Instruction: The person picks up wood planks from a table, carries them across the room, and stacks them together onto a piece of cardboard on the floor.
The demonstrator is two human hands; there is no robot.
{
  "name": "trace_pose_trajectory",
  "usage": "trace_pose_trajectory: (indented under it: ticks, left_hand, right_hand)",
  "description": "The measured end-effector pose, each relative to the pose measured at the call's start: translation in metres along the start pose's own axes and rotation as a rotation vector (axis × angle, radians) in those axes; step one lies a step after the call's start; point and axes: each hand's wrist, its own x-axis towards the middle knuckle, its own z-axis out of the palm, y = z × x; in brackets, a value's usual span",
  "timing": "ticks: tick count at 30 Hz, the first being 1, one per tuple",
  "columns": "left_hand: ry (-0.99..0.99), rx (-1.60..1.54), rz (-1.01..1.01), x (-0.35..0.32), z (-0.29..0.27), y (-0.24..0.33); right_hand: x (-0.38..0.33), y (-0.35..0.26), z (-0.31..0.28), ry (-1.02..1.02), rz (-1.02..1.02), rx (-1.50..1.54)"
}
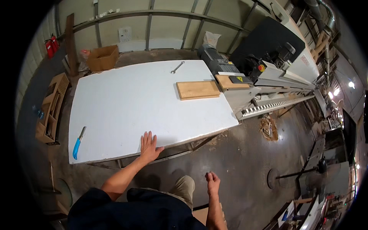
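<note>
My left hand [150,148] rests with fingers spread on the near edge of a white-topped table [126,107]. Off the table to the right, my right hand [212,181] hangs over the floor, its fingers curled in and nothing showing in them. Toward the table's far right lie wooden boards [197,90], one seemingly on another. Another wooden piece [232,82] sits at the infeed of a long machine [276,82]. A blue-handled knife [79,143] lies at the table's left end. Near the far edge is a metal wrench [177,67].
A wooden rack [53,109] stands left of the table, a cardboard box [102,58] behind it. Wood scraps [269,128] lie on the floor below the machine. Farther right is a stand with a round base [273,178]. Red extinguishers [51,46] hang at the far left wall.
</note>
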Motion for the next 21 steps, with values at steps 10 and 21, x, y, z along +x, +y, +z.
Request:
trace_pose_trajectory:
  ticks: [10, 21]
  left_hand:
    - [0.005, 0.000, 0.073, 0.200, 0.033, 0.068]
    - [-0.143, 0.202, -0.086, 0.331, 0.057, 0.092]
  right_hand:
    - [0.255, -0.155, 0.111, -0.197, -0.856, -0.632]
    - [0.406, -0.201, 0.193, -0.430, -1.044, -1.080]
